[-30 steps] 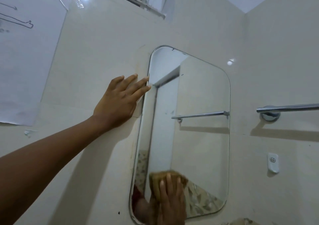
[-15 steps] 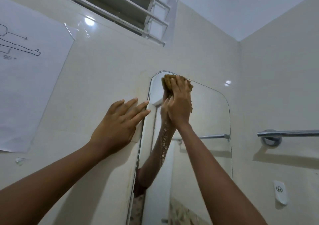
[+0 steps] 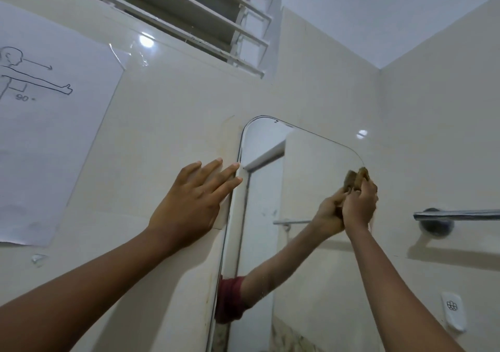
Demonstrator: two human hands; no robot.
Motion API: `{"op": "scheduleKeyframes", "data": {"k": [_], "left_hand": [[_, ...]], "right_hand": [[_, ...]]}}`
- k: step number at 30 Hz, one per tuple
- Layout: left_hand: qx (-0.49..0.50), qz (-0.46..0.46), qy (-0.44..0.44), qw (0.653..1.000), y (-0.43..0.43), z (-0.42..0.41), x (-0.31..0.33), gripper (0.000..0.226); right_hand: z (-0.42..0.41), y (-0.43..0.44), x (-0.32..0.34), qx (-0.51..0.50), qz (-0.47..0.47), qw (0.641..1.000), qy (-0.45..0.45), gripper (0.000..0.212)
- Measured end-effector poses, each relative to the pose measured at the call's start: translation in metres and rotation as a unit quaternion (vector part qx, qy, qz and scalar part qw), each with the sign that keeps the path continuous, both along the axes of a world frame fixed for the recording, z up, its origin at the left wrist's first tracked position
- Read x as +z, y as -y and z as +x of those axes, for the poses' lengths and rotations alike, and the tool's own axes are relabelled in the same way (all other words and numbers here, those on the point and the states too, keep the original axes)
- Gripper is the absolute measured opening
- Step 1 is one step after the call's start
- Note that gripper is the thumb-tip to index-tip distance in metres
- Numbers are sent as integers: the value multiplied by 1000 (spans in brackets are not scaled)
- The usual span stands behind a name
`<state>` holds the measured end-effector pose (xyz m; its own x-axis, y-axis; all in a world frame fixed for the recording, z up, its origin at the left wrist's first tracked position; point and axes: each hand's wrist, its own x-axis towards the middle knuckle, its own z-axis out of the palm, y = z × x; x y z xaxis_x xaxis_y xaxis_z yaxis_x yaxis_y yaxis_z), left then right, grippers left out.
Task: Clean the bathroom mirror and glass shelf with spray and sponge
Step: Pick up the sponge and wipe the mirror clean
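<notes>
A tall frameless mirror (image 3: 305, 178) with rounded corners hangs on the cream tiled wall. My right hand (image 3: 359, 204) grips a brown sponge (image 3: 361, 176) and presses it against the mirror's upper right edge. The glass reflects that hand and arm. My left hand (image 3: 192, 203) lies flat on the wall tiles just left of the mirror, fingers spread, fingertips touching the mirror's left rim. Neither a spray bottle nor a glass shelf is in view.
A chrome towel bar (image 3: 457, 214) juts from the wall right of the mirror. A white wall hook (image 3: 453, 311) sits below it. A paper sheet with a drawn figure (image 3: 46, 135) is taped at the left. A louvred window (image 3: 194, 13) is overhead.
My right hand swept the sponge from the mirror's bottom up to its top left, then across to the upper right edge. My left hand stayed on the wall. The view tilted upward.
</notes>
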<state>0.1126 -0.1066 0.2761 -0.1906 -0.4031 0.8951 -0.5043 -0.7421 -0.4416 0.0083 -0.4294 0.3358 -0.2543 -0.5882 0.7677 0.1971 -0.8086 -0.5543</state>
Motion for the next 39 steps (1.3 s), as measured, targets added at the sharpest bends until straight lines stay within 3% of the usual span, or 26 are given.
{"op": "scheduleKeyframes", "data": {"k": [6, 10, 15, 20, 23, 28, 34, 36, 39], "left_hand": [[8, 6, -1, 1000, 0, 0, 0, 54], [11, 12, -11, 1000, 0, -1, -1, 55], [-27, 1, -30, 999, 0, -2, -2, 59], [-28, 5, -24, 999, 0, -1, -3, 59], [5, 22, -7, 1000, -1, 0, -2, 56], [14, 22, 10, 1000, -1, 1, -1, 50], [1, 18, 14, 1000, 0, 1, -2, 49], [1, 18, 16, 1000, 0, 2, -2, 49], [-3, 20, 13, 1000, 0, 2, -2, 49]], "right_hand": [[29, -75, -15, 67, -79, 994, 16, 53], [48, -141, -34, 96, -212, 972, -18, 51], [53, -193, -74, 78, -345, 931, -87, 53], [56, -175, -106, 0, -395, 912, -108, 52], [45, -145, -103, -33, -353, 930, -94, 48], [18, -63, -102, -35, -157, 986, -34, 47], [-9, -5, -118, -14, 30, 999, -36, 61], [-6, -25, -122, 2, 38, 999, -16, 56], [2, -79, -132, 52, -23, 998, -20, 52]]}}
